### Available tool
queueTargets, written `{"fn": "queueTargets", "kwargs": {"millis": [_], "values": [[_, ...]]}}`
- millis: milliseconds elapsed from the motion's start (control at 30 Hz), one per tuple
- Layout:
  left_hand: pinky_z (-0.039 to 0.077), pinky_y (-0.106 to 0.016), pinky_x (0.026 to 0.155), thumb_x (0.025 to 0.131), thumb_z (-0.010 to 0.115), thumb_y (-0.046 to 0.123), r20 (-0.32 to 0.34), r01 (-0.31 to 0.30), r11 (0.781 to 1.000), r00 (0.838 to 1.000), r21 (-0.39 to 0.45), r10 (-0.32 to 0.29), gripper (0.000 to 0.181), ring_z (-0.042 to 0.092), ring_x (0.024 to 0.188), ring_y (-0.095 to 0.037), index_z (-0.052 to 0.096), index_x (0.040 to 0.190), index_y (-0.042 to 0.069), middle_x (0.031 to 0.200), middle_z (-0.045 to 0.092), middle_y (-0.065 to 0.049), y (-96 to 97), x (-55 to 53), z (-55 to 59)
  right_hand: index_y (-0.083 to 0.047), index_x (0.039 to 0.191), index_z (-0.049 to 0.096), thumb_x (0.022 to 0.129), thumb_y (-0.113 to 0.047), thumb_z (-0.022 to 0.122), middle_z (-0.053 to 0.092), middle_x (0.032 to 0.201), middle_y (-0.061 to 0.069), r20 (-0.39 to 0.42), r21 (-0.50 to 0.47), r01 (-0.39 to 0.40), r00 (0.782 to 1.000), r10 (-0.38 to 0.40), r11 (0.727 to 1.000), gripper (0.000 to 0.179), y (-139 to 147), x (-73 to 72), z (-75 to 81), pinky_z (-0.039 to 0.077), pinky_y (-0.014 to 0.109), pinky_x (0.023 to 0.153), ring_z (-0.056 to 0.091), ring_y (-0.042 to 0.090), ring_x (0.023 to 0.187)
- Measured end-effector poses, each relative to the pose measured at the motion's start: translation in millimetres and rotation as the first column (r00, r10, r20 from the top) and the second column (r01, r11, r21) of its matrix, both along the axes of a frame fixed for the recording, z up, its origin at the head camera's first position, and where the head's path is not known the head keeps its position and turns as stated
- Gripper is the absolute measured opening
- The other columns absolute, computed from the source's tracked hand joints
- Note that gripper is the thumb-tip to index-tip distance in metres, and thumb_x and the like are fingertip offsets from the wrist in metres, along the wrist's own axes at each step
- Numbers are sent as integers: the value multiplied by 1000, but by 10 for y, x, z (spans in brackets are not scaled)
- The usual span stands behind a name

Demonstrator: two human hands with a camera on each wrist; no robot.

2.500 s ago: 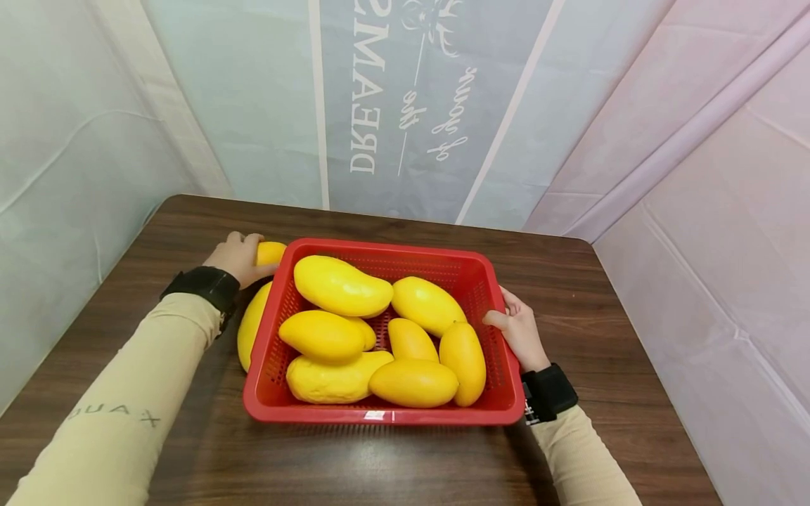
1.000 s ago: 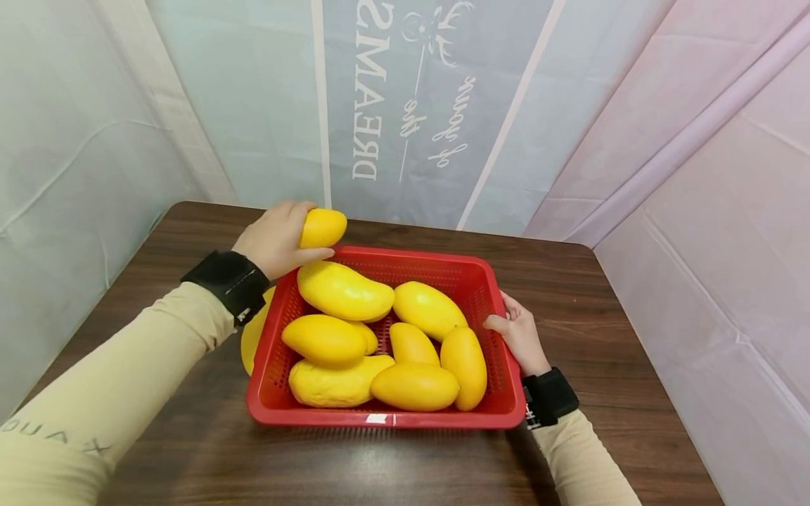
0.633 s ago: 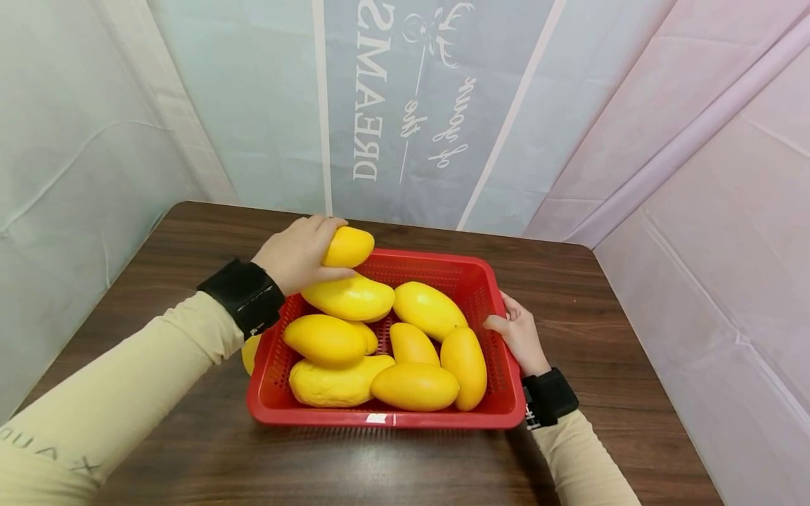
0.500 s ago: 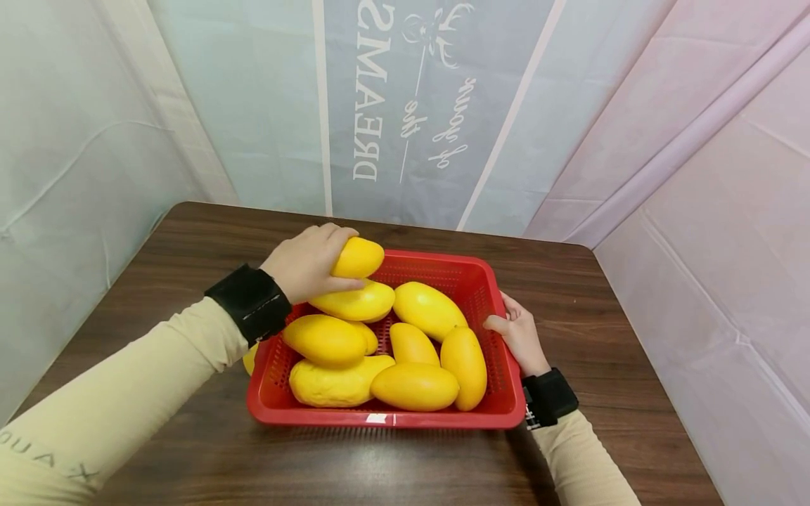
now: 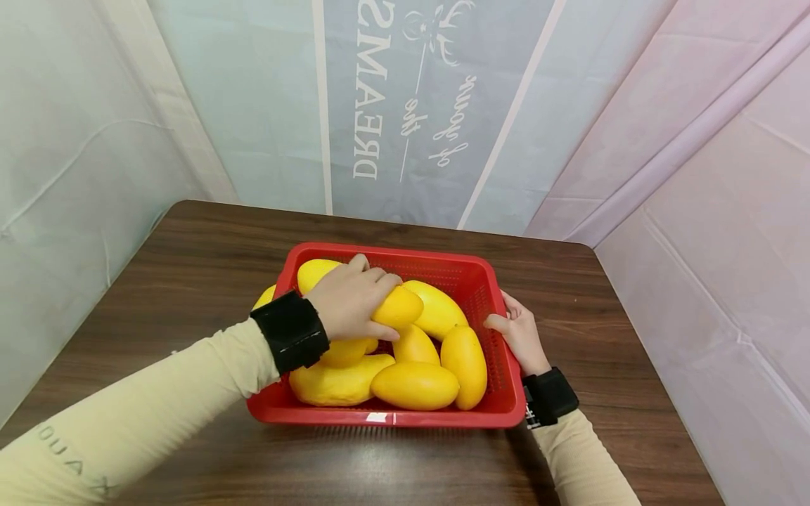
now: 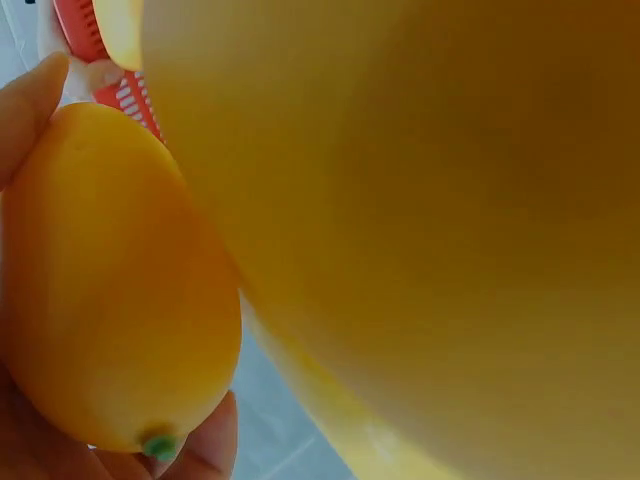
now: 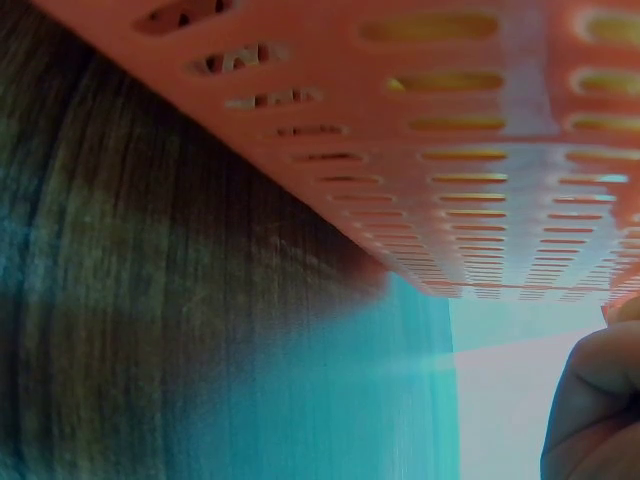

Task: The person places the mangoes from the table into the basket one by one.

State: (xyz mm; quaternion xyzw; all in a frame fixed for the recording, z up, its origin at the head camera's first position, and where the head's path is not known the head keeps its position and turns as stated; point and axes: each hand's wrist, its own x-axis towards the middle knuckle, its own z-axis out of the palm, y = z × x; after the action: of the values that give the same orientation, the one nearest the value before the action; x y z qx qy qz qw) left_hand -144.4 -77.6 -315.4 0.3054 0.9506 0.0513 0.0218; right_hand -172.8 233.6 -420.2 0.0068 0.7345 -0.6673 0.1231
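Observation:
In the head view my left hand (image 5: 348, 299) holds a small yellow mango (image 5: 401, 307) over the middle of a red plastic basket (image 5: 449, 419). The left wrist view shows fingers and thumb curled round this mango (image 6: 120, 280), its green stem end toward the bottom. Several larger yellow mangoes (image 5: 414, 386) lie in the basket, and my hand hides part of those at the left. My right hand (image 5: 520, 335) grips the basket's right rim, thumb inside. In the right wrist view the slotted basket wall (image 7: 465, 180) fills the top, with curled fingers (image 7: 600, 395) at the right.
Another yellow mango (image 5: 263, 298) shows outside the basket's left wall, mostly hidden by my left arm. The basket stands on a dark wooden table (image 5: 588, 295). A printed cloth (image 5: 418, 190) hangs behind the table, with pale sheets at both sides.
My left hand has carried the small mango from the table left of the basket, over the rear left rim, to above the basket's middle. The right hand keeps its hold on the rim.

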Motion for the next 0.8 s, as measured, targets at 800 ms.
{"fn": "queueTargets", "kwargs": {"millis": [800], "values": [[44,-28,71,78,70,66,121,8,998,993,-63,0,80,45,90,-23,55,134,11,119,67,-8,251,62,-155,-12,152,36,95,-8,53,52,142,23,-15,4,-4,1000,4,1000,60,4,1,-11,61,37,82,70,19,103]]}}
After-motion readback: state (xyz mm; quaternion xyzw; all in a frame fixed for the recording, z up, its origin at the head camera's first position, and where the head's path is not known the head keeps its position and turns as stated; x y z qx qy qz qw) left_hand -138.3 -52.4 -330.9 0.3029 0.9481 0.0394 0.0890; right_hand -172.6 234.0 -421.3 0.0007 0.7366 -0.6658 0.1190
